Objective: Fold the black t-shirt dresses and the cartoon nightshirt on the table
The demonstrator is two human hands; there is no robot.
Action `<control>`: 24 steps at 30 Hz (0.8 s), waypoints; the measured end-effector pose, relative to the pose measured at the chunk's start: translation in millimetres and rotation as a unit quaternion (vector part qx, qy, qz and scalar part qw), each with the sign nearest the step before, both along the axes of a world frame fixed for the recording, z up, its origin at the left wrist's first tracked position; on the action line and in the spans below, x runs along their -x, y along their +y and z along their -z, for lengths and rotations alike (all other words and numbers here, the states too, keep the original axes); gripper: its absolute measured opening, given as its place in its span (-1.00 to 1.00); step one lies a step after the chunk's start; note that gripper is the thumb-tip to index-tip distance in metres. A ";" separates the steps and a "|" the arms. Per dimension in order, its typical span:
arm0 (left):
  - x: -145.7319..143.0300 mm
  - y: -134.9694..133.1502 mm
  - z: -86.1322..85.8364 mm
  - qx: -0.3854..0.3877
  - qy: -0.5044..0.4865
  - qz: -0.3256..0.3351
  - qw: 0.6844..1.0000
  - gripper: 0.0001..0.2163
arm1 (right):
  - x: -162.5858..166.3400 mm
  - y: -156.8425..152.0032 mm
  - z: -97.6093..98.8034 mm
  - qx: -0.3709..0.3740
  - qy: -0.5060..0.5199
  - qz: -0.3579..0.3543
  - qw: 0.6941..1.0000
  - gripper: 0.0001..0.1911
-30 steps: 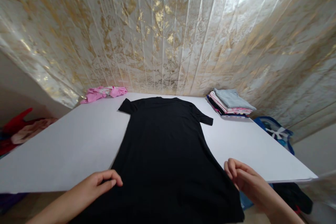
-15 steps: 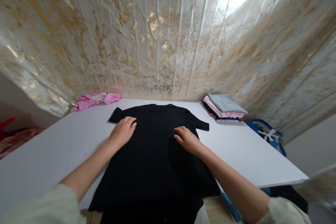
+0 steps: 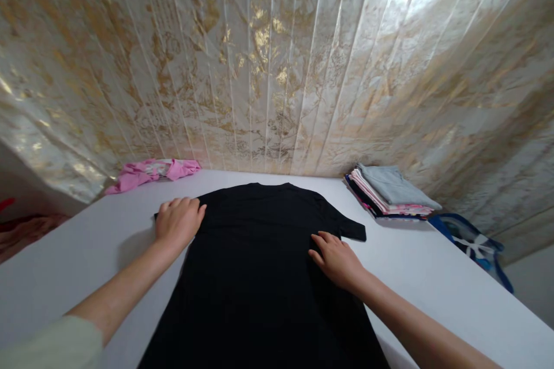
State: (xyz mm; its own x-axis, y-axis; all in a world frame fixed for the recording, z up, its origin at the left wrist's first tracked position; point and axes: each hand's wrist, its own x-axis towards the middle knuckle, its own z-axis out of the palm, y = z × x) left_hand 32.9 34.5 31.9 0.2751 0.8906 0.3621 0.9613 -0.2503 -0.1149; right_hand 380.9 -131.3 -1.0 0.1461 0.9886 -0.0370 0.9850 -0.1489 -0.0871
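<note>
A black short-sleeved T-shirt (image 3: 259,277) lies spread out on the white table (image 3: 407,265), its neckline at the far end and its lower part running out of view toward me. My left hand (image 3: 179,220) is over the sleeve on the left and hides most of it; the fingers bend slightly and the thumb stands apart. Against the shirt's right side, below the other sleeve, rests my right hand (image 3: 336,258), open with its fingers loosely spread.
At the back right is a stack of folded clothes (image 3: 392,193) with a grey piece on top. A crumpled pink garment (image 3: 153,174) lies at the back left. Beyond the right edge sits a blue-trimmed bag (image 3: 474,248). A gold-patterned curtain (image 3: 268,69) hangs behind the table.
My left hand has moved left from the shirt's chest onto the sleeve. My right hand has shifted slightly right and nearer along the shirt's side. The view has moved closer to the table.
</note>
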 end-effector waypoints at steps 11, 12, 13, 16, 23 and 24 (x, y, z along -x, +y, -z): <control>-145.0 96.6 46.1 0.172 -0.068 0.144 0.972 -0.57 | 16.3 162.2 13.5 -0.069 0.039 -0.012 0.997 -0.47; -146.7 104.8 49.8 0.179 -0.070 0.131 0.973 -0.54 | 14.0 166.9 20.3 -0.077 0.036 -0.006 0.996 -0.45; -147.0 112.8 52.3 0.185 -0.072 0.120 0.973 -0.52 | 11.4 170.3 26.1 -0.084 0.032 -0.001 0.996 -0.43; -142.9 134.2 55.0 0.197 -0.073 0.105 0.972 -0.48 | 2.0 178.5 35.1 -0.081 0.028 0.003 0.996 -0.39; -136.2 152.8 52.3 0.185 -0.074 0.110 0.974 -0.46 | -14.3 204.5 31.0 -0.055 0.015 0.042 0.998 -0.36; -137.4 148.7 51.5 0.177 -0.075 0.114 0.975 -0.47 | -15.0 206.6 30.8 -0.057 0.014 0.043 0.997 -0.36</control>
